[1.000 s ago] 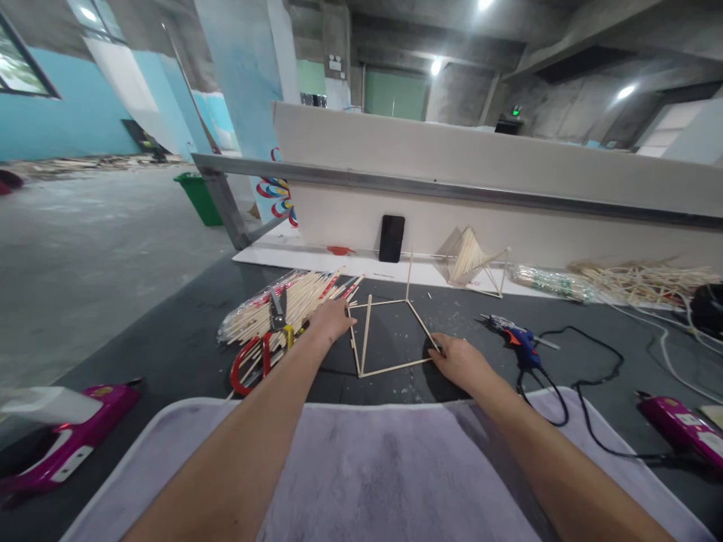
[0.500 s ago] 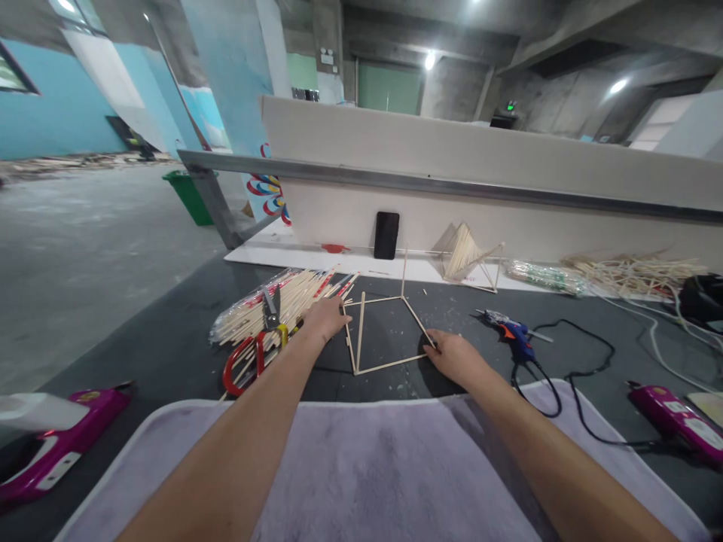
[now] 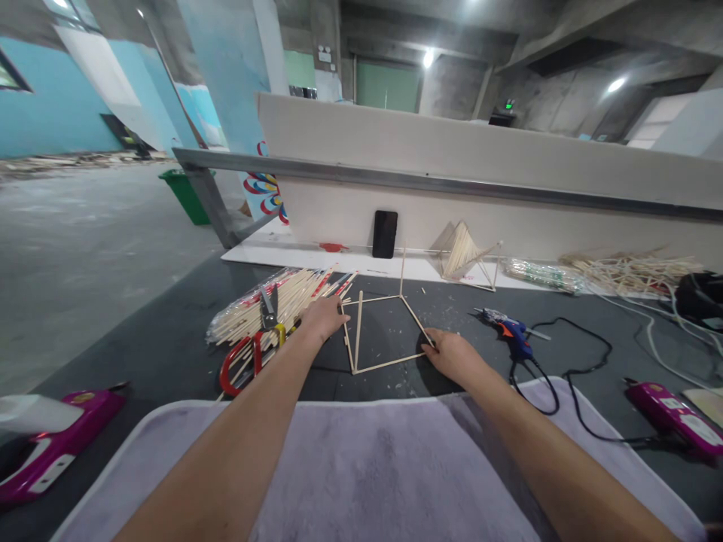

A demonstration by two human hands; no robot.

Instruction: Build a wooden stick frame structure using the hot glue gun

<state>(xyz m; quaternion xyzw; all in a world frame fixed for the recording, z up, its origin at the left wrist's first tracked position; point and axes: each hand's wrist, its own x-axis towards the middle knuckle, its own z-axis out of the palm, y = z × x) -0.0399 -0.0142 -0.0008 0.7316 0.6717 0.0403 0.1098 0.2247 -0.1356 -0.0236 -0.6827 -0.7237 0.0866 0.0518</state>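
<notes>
A square frame of thin wooden sticks [image 3: 389,363] lies on the dark tabletop, with one stick standing up at its near left corner and another at its far corner. My left hand [image 3: 323,319] pinches the frame at its far left corner. At the near right corner, my right hand [image 3: 448,351] has its fingers closed on the frame; some fingertips are hidden behind the sticks. Beside my left hand lie red-handled scissors [image 3: 255,354] on a pile of loose sticks [image 3: 294,297] in plastic wrap. To the right of my right hand rests a blue glue gun [image 3: 511,331] with a black cord.
A black phone [image 3: 385,234] leans on the white back panel [image 3: 486,175]. Near it stands a stick pyramid [image 3: 462,252]. Wrapped sticks [image 3: 542,275] lie farther right. Magenta tools sit at left [image 3: 93,410] and right [image 3: 675,415]. A lilac towel [image 3: 361,467] covers the near edge.
The view has shifted very slightly. Both hands keep the same hold on the stick frame, which stays in place.
</notes>
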